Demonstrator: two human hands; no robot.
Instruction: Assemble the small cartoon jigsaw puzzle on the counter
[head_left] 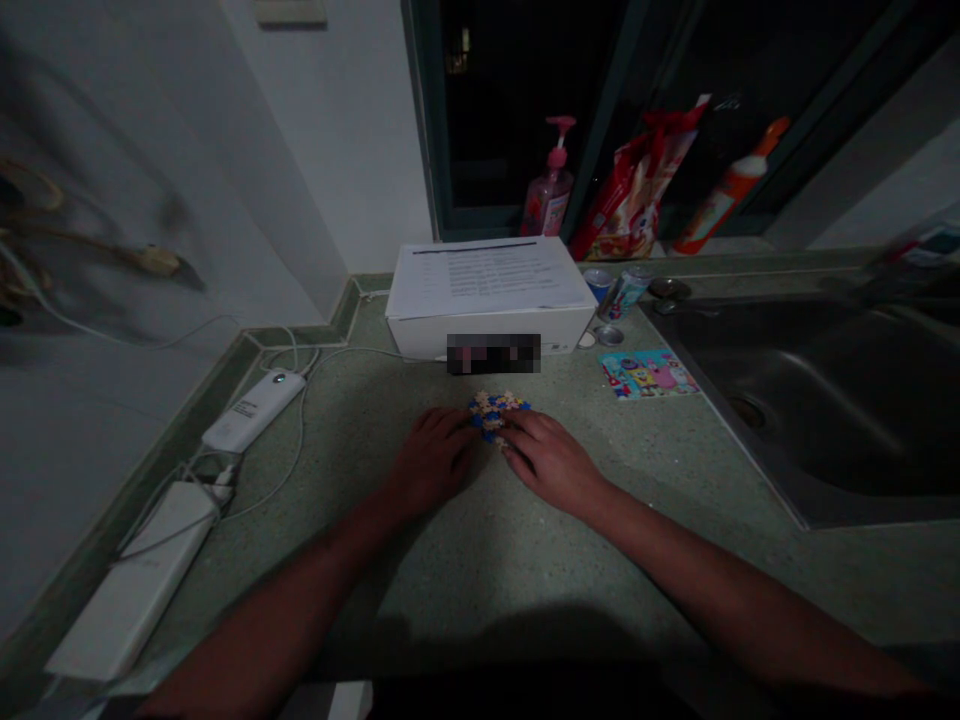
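My left hand (433, 458) and right hand (551, 460) touch a blue-and-cream plastic clump (495, 408) in front of the white box (487, 338). Can't tell if either grip's pinching.

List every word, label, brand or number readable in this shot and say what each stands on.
No text here can be read.
Printed sheet on the white box: lines too small to read.
Box front: one patch pixelated out.
Pink pump bottle: label too blurred.
Drink can: label too blurred.
White power bank: marking too small.
Cartoon card: any lettering too small.
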